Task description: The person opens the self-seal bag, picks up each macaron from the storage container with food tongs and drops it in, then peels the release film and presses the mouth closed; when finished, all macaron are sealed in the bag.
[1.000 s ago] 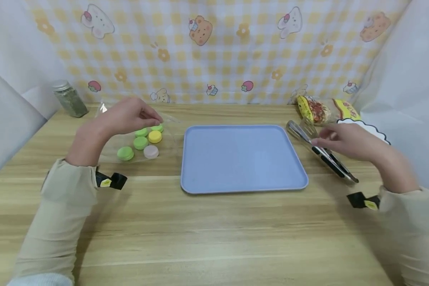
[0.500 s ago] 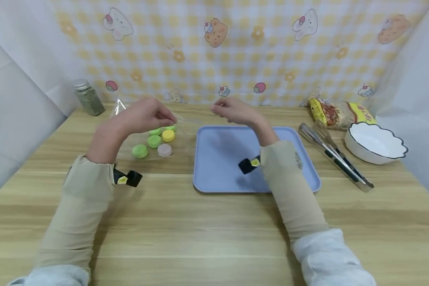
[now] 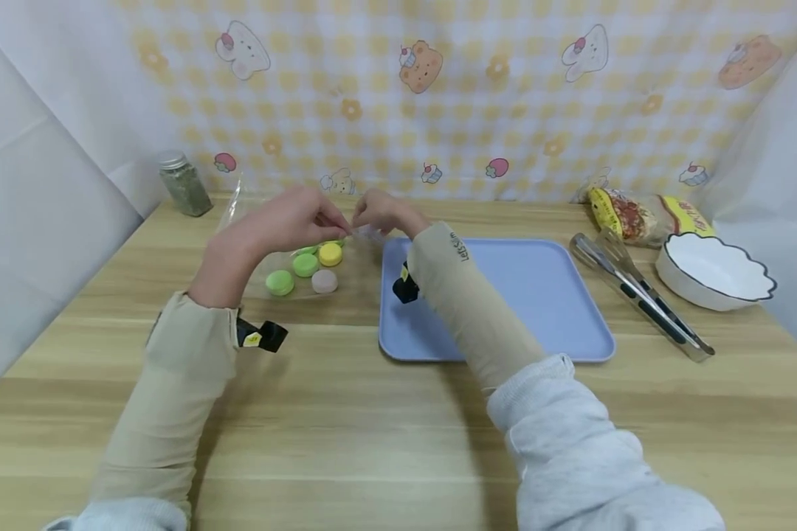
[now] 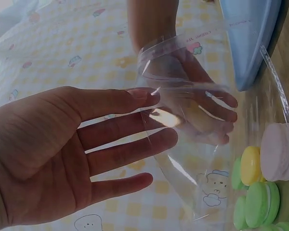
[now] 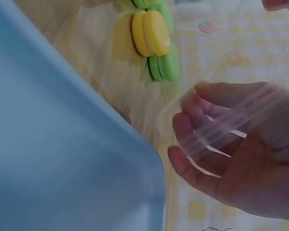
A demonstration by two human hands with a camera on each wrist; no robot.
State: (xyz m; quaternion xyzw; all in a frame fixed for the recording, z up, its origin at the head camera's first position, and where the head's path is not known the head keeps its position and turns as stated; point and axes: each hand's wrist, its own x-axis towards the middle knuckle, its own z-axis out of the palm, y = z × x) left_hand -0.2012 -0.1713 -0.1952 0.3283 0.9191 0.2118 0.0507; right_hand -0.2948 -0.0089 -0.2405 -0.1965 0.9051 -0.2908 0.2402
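My left hand point(image 3: 295, 220) pinches the edge of a clear plastic bag point(image 4: 195, 185) between thumb and index finger. Its other fingers extend straight in the left wrist view. Opposite it, my right hand point(image 3: 384, 211) is at the bag's lip with loosely bent fingers. The bag's printed strip point(image 5: 236, 115) crosses before its palm in the right wrist view; no firm grip shows there. Lower down, seen through the film, lie several green macarons point(image 3: 280, 282), a yellow macaron point(image 3: 330, 254) and a pale pink macaron point(image 3: 324, 281).
A blue tray point(image 3: 538, 295) lies right of the bag, under the right forearm. Tongs point(image 3: 614, 273) and a whisk point(image 3: 620, 254) lie beyond it, near a white scalloped bowl point(image 3: 713, 273) and a yellow food packet point(image 3: 647, 215). A herb jar point(image 3: 186, 184) stands back left.
My right hand has travelled left from above the tongs, across the tray, to the bag's lip beside my left hand. The left hand keeps its pinch. The head view has turned right.
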